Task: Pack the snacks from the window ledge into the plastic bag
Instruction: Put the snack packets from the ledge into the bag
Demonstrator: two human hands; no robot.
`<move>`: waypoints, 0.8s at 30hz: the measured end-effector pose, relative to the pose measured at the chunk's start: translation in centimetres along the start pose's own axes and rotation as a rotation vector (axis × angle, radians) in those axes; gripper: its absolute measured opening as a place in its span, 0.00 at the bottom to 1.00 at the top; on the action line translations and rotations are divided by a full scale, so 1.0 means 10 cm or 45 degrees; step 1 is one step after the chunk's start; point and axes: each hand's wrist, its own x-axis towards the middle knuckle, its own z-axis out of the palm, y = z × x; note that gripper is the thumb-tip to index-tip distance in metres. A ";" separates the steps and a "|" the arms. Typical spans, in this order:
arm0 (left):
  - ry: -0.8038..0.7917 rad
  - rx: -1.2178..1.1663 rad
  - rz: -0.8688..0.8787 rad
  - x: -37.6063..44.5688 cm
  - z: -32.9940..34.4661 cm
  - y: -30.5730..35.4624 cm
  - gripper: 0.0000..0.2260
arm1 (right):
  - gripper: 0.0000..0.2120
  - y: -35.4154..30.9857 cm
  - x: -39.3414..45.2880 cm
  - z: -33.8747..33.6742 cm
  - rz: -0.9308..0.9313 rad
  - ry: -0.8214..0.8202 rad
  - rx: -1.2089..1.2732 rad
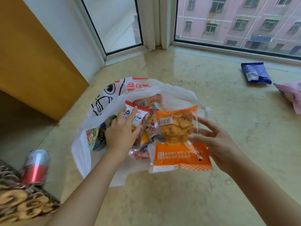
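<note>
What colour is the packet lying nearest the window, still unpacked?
Dark blue packet with a pale label, clearest in the head view.

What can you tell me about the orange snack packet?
The orange snack packet is a flat, shiny plastic pouch with a clear window showing golden crisps, a barcode sticker and white print. It lies tilted over the white plastic bag's open mouth. The right hand touches its right edge with straight fingers.
</note>
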 end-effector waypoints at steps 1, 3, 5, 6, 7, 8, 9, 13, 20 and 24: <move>-0.011 0.017 -0.005 0.02 0.04 -0.05 0.29 | 0.29 0.01 0.06 0.08 0.002 0.001 -0.001; -0.045 0.014 0.013 0.06 0.10 -0.16 0.29 | 0.27 0.02 0.15 0.24 0.004 0.028 -0.019; -0.024 0.014 0.047 0.08 0.11 -0.25 0.30 | 0.26 0.04 0.24 0.36 0.013 0.054 -0.034; -0.004 0.045 0.062 0.09 0.12 -0.29 0.31 | 0.26 0.05 0.28 0.41 0.017 0.057 -0.039; -0.013 0.097 0.076 0.10 0.12 -0.32 0.31 | 0.26 0.06 0.31 0.47 0.021 0.056 -0.047; -0.046 0.162 0.093 0.12 0.12 -0.34 0.32 | 0.26 0.07 0.35 0.52 0.028 0.058 -0.058; -0.081 0.224 0.108 0.13 0.11 -0.36 0.33 | 0.26 0.07 0.39 0.58 0.035 0.062 -0.065; 0.044 0.183 0.153 0.07 0.03 -0.40 0.26 | 0.26 0.09 0.55 0.81 -0.004 0.117 -0.114; 0.226 -0.082 0.196 -0.05 -0.04 -0.33 0.24 | 0.25 0.21 0.87 1.20 -0.239 0.216 -0.349; 0.157 -0.018 0.251 -0.08 -0.02 -0.20 0.26 | 0.26 0.27 0.90 1.15 -0.436 0.206 -0.741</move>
